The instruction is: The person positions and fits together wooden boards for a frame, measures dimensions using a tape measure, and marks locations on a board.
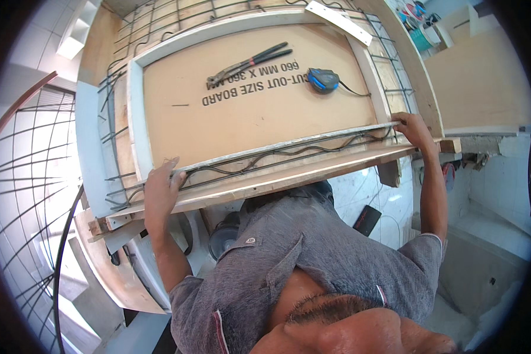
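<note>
A strip of thin steel rebar (312,150), with a wavy rod between straight bars, lies in the narrow channel along the near side of a wooden mould. My left hand (161,190) is closed at the strip's left end, its fingertips near the corner of the white inner frame (137,112). At the right end, my right hand (415,130) pinches the bars beside the frame's right corner; its fingertips are partly hidden. Inside the frame, long-handled pincers (251,64) and a blue and black tape measure (323,81) rest on a brown printed board (259,118).
Rebar mesh (171,17) fills the far and side channels. A white drilled strip (339,22) lies across the far right frame corner. The mould's near board (259,187) runs before my body. More mesh (32,153) stands at left; a brown panel (484,82) lies right.
</note>
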Demonstrator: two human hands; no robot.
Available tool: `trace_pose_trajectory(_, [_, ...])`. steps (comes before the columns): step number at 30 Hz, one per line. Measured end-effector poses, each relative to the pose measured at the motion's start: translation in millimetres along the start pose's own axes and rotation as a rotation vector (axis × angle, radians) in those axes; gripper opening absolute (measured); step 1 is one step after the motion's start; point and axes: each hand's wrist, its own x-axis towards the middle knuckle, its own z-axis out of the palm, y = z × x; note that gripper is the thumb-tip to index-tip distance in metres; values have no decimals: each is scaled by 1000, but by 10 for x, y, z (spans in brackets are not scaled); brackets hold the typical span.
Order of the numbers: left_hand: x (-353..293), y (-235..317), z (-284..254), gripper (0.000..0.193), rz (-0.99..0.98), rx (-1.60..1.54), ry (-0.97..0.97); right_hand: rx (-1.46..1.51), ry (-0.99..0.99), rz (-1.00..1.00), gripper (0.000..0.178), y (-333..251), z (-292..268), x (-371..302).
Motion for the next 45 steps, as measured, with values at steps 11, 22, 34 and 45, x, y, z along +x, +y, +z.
trace_pose_trajectory(11, [221, -333, -205, 46, 90, -100, 183, 15, -58, 18, 30, -31, -5, -10])
trace_pose_trajectory(22, [798, -1162, -178, 40, -219, 312, -30, 37, -4, 33, 21, -38, 53, 4])
trace_pose_trajectory(34, [778, -1204, -177, 36, -182, 248, -51, 20, -17, 107, 19, -137, 32, 16])
trace_pose_trajectory(45, [756, -1079, -165, 40, -307, 257, -46, 3, -9, 10, 24, -42, 27, 0])
